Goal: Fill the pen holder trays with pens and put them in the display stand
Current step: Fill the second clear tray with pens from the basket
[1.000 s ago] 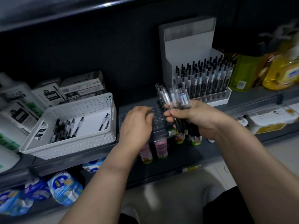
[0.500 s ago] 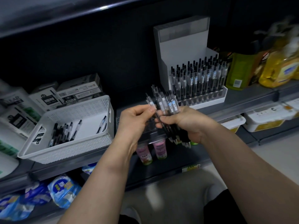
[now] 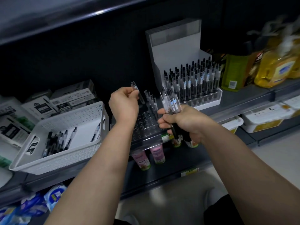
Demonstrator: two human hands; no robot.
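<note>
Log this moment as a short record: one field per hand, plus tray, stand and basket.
left: left hand pinches a single pen above the tray
right: right hand grips a bundle of pens
tray: clear pen holder tray at the shelf edge; a few standing pens at its rear, most holes empty
stand: white display stand further right on the same shelf, front filled with upright pens
basket: white basket on the left holds loose pens lying flat

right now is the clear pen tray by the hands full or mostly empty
Mostly empty: the clear tray shows rows of open holes, and only a few pens stand at its far side.
</note>
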